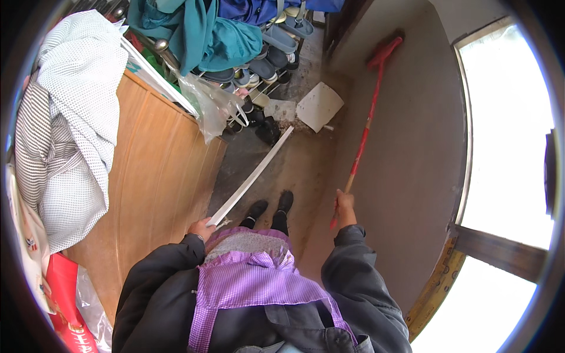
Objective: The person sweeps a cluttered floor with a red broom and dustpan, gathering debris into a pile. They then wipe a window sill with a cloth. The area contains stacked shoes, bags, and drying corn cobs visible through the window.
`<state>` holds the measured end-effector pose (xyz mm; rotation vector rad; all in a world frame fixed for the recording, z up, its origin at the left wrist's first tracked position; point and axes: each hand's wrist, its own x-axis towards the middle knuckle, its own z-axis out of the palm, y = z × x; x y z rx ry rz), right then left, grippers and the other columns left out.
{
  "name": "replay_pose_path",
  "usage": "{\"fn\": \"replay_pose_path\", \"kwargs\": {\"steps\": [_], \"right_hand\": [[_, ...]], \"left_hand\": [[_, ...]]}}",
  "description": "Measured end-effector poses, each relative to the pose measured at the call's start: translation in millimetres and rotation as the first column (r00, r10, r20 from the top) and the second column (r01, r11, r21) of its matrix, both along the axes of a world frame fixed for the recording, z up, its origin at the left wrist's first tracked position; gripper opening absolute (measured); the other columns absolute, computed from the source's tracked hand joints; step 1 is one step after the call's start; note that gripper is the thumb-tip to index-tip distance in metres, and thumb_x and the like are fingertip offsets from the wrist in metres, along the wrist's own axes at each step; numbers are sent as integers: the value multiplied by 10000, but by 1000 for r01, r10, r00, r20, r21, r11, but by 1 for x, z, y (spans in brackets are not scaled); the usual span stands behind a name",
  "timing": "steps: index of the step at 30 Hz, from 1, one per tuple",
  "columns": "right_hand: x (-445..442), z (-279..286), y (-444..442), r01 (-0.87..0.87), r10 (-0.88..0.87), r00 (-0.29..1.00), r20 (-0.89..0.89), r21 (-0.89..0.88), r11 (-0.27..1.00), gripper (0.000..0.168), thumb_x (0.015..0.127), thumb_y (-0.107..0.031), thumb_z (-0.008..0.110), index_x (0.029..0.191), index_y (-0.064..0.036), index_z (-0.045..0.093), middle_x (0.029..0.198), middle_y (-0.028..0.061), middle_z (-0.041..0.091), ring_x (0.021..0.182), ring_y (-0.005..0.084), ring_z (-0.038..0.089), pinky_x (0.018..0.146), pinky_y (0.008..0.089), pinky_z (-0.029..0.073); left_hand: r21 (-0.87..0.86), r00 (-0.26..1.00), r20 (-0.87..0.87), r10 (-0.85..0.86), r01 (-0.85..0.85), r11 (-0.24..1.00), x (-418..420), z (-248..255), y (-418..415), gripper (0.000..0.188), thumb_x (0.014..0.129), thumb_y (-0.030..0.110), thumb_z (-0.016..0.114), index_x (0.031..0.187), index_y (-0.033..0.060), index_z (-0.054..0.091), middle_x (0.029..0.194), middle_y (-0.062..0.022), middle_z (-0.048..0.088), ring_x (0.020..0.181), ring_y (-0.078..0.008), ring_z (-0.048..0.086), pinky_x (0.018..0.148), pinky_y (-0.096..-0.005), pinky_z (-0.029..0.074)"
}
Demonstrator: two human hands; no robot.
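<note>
In my left hand [203, 229] is the near end of a long, narrow white strip [251, 176], slanting away over the floor towards black shoes. My right hand [345, 205] grips a long red-and-wood handle [366, 132] near its lower end. At the far end of the handle, a red head [385, 52] rests at the wall on the right; whether it is a broom or a brush I cannot tell. A square white sheet [320, 107] lies on the floor beyond the strip's far tip.
A wooden cabinet or panel [163, 167] stands on the left, with checked cloths [79, 110] over it. Ahead, a shoe rack [265, 86] holds several shoes under a teal cloth [229, 42]. A plastic bag [207, 101] hangs beside it. A grey wall [410, 145] and window [507, 132] are on the right.
</note>
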<state>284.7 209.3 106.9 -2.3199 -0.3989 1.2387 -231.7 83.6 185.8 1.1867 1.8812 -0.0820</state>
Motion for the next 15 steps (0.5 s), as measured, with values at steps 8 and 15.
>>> {"fn": "replay_pose_path", "kwargs": {"steps": [8,15], "right_hand": [[-21,73,-32,121,-130,990,52,148,982,321,747,-213,704,587,-68,467,486,25,444,378,141,419,339,309,307],[-90,162,-346,190,-185,965,183,-7,982,158,740,-157,632,753,-23,549,568,-13,468,485,99,433,426,282,328]], "left_hand": [[25,993,114,28,-31,999,-19,-49,1,527,749,304,646,1194,38,549,1101,-231,586,1050,-333,559,904,-361,421],[24,992,115,-47,44,999,-31,-39,19,532,743,278,641,1188,3,542,1113,-239,579,1065,-334,553,914,-358,415]]}}
